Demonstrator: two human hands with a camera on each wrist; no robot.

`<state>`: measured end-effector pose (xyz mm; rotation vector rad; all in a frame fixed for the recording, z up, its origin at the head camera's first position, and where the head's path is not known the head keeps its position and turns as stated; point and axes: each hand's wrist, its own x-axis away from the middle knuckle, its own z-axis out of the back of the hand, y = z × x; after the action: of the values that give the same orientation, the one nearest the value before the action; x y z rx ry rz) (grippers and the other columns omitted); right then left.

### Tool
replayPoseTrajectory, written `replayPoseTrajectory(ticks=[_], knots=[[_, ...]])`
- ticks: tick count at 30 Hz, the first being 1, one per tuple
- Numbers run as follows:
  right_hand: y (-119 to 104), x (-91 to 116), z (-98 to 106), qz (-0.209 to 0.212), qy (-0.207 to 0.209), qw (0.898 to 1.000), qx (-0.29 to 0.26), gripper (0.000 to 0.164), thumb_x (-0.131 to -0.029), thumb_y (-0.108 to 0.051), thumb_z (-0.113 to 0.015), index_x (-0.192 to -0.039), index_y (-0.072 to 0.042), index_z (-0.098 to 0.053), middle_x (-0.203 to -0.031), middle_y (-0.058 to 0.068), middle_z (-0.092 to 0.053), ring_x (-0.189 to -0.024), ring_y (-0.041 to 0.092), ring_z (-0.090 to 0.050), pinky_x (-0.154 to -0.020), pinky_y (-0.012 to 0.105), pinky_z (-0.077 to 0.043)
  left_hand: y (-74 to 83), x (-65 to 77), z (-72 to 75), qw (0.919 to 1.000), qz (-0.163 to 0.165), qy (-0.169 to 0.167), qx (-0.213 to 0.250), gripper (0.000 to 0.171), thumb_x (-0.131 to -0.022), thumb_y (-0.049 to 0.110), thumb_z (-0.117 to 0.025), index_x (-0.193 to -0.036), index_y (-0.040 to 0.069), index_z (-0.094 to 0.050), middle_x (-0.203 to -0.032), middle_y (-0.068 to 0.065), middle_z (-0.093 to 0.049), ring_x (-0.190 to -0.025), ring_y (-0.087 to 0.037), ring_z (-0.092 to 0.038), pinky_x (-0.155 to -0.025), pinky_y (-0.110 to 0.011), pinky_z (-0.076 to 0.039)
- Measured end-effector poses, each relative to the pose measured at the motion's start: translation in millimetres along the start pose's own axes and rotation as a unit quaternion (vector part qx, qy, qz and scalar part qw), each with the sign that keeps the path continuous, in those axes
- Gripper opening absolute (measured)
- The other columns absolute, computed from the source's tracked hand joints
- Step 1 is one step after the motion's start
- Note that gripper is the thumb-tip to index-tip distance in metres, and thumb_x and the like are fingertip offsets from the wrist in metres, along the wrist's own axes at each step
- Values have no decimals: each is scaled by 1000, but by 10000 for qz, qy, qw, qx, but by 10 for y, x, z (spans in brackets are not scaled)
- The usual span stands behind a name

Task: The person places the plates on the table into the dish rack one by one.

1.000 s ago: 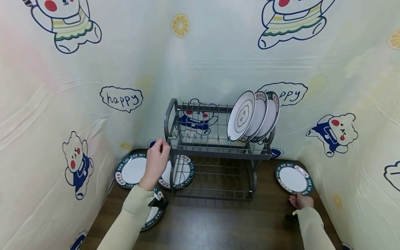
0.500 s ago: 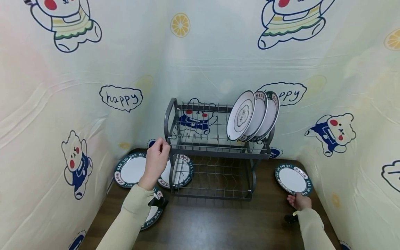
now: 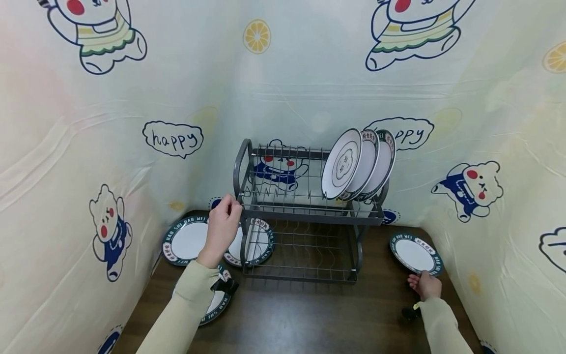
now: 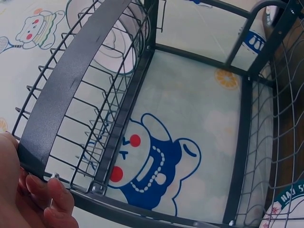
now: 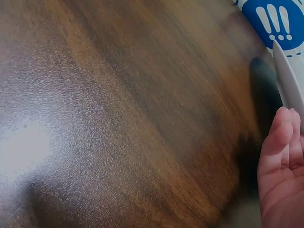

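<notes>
A two-tier dark grey dish rack [image 3: 309, 217] stands at the middle back of the table. My left hand [image 3: 221, 228] grips its upper left front corner; in the left wrist view the fingers [image 4: 61, 202] curl round the frame. At the far right, my right hand [image 3: 427, 285] holds the near edge of a white plate [image 3: 414, 253] with a green lettered rim. The right wrist view has this plate [image 5: 288, 80] edge-on, raised above its shadow, with the fingers beneath it and the thumb hidden. Three plates [image 3: 342, 164] stand on edge at the right of the upper tier.
Three more green-rimmed plates lie at the left: one at the back [image 3: 187, 241], one partly behind the rack [image 3: 261, 246], one under my left forearm [image 3: 217, 306]. Brown wooden table [image 3: 300, 314] spreads in front of the rack. Printed cloth [image 3: 309, 98] hangs behind and at both sides.
The plate at the right has tilted slightly, its far edge now a little lower in view, while my right hand stays at its near edge. My left hand and the rack stay put.
</notes>
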<state>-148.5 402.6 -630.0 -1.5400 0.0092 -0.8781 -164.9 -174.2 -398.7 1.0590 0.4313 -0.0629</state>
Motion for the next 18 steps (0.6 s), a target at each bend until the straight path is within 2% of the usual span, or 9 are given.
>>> replayPoseTrajectory(ticks=[6,12,18], knots=[[14,104,3,462,-40,9989,-4,36,-108,-15,-26,-109,6,-55,-67,-5,-67,-60,6,-66,-62,24,-58,-6,-5,-4,10000,-81,2,-5,17,-101,11,-45,-85,10,-51,-69,-6,-44,-58,-26,-41,-53,-31,-33],[53,164,36,583,60,9983,-11,37,-109,-16,-27,-103,4,-58,-66,-5,-67,-59,6,-66,-61,24,-58,-17,-11,-11,9999,-128,-2,3,18,-101,11,-45,-85,10,-51,-68,-6,-44,-57,-26,-41,-52,-31,-33],[50,196,72,719,-32,9973,113,40,-109,-19,-26,-108,7,-56,-67,-6,-67,-60,5,-65,-61,24,-58,-27,-5,-5,9999,-126,15,-9,18,-101,11,-45,-84,10,-51,-68,-6,-43,-57,-25,-41,-52,-30,-32]])
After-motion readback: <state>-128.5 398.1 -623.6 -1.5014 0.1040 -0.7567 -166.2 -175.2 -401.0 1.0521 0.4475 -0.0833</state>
